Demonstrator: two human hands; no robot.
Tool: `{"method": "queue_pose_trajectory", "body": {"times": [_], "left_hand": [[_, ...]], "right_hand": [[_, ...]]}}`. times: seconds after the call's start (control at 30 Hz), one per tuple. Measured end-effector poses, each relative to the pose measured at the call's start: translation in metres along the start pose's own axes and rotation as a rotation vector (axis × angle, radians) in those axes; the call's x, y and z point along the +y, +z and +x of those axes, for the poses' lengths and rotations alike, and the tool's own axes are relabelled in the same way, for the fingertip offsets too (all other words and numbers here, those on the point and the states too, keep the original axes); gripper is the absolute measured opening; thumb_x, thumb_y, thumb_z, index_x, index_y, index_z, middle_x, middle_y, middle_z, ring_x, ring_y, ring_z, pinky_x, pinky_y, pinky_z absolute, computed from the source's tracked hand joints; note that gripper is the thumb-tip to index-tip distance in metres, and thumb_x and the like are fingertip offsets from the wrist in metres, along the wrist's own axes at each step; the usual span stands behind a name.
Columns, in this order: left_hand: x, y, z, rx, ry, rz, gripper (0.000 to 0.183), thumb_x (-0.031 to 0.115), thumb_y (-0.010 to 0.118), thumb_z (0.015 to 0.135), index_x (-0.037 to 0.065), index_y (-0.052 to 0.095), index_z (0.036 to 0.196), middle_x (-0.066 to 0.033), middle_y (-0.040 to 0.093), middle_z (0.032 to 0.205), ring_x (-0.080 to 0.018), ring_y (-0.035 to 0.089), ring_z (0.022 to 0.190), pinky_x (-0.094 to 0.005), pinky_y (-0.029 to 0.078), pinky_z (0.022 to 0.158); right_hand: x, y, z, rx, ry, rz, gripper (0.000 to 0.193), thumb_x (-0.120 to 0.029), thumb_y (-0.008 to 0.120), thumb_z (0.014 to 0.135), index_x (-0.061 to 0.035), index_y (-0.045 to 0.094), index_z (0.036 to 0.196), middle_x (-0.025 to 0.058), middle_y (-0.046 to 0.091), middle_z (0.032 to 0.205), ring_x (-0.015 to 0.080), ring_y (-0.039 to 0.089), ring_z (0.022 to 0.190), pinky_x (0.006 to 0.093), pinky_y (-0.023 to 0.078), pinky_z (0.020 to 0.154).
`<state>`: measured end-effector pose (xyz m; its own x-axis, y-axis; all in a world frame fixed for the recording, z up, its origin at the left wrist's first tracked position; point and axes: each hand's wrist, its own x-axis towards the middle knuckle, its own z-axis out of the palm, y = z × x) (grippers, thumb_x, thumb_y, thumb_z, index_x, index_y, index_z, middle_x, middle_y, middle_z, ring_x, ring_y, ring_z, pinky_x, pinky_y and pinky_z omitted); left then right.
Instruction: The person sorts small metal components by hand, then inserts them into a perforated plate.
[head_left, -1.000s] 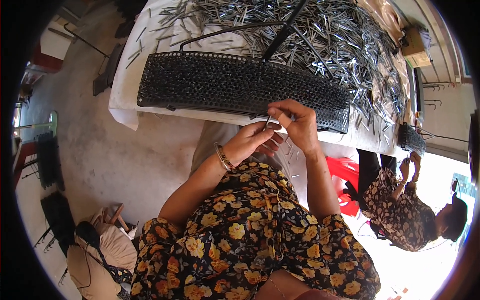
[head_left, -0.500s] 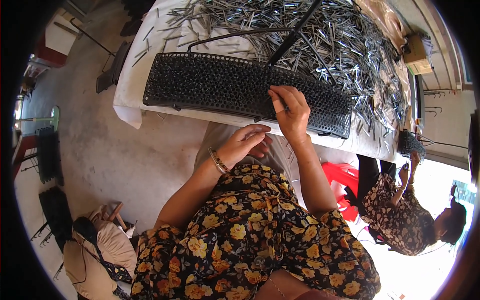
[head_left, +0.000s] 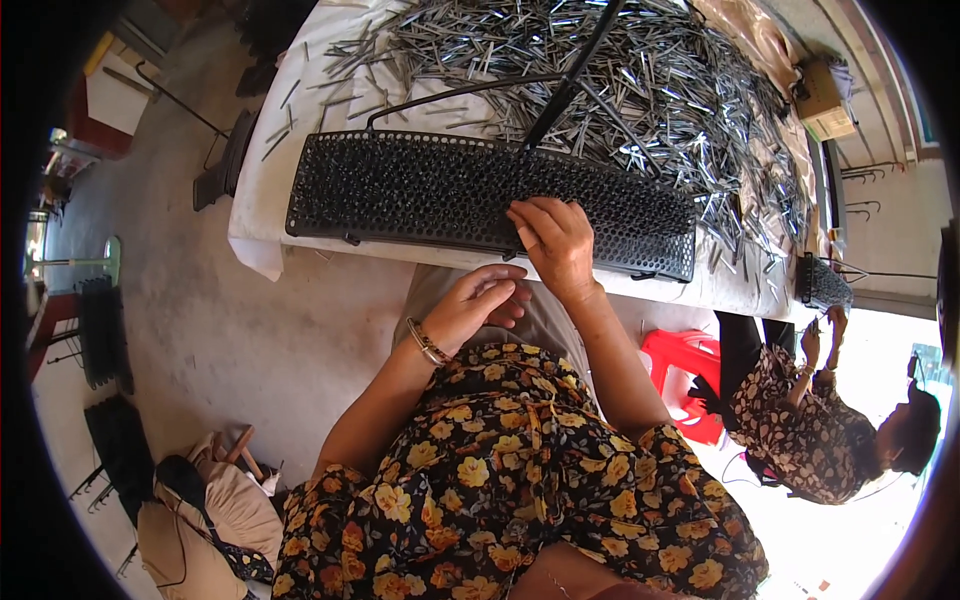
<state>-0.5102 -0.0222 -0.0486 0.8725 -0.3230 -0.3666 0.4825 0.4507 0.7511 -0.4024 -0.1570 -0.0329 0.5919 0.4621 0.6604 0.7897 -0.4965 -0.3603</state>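
A long black perforated panel [head_left: 400,205], its surface a dense grid of small round holes, lies along the near edge of the cloth-covered table. Black rods rise from its far side. My right hand [head_left: 560,245] is over the panel's middle, thumb and fingertips pinched together at the holes; whatever is between them is too small to make out. Just short of the panel's near edge, my left hand [head_left: 475,303] is half curled, thumb close to the forefinger. What it holds, if anything, is hidden.
Thin dark metallic strips [head_left: 640,90] lie heaped on the white cloth [head_left: 262,225] beyond the panel. At right, another person [head_left: 815,430] works with both hands at a similar black piece [head_left: 825,283]. A red plastic stool [head_left: 680,385] stands between us. Black panels [head_left: 98,335] hang at left.
My right hand has shifted slightly left and nearer along the panel, still pinched. My left hand has moved a little left and toward me. The whole view has shifted slightly.
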Motion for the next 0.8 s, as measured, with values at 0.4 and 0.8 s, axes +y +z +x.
{"method": "queue_pose_trajectory", "body": {"times": [0.4,0.8], "left_hand": [[0.053,0.002,-0.017,-0.036,0.049,0.132,0.029,0.016,0.045,0.095,0.004,0.048,0.121,-0.0077,0.058,0.103,-0.0125,0.058,0.085,-0.0251,0.050,0.071],[0.099,0.008,-0.005,-0.028,0.132,0.242,0.031,0.018,0.045,0.094,0.004,0.047,0.122,-0.0075,0.058,0.102,-0.0122,0.058,0.086,-0.0257,0.050,0.072]], "right_hand": [[-0.002,-0.008,-0.005,0.070,0.093,0.029,0.017,-0.007,0.072,0.069,-0.0062,0.066,0.085,0.0054,0.060,0.085,0.0223,0.057,0.069,0.0322,0.045,0.059],[0.002,-0.012,0.002,-0.032,0.120,0.054,0.012,-0.012,0.068,0.073,-0.0066,0.064,0.083,0.0042,0.058,0.079,0.0221,0.056,0.066,0.0332,0.042,0.059]]}}
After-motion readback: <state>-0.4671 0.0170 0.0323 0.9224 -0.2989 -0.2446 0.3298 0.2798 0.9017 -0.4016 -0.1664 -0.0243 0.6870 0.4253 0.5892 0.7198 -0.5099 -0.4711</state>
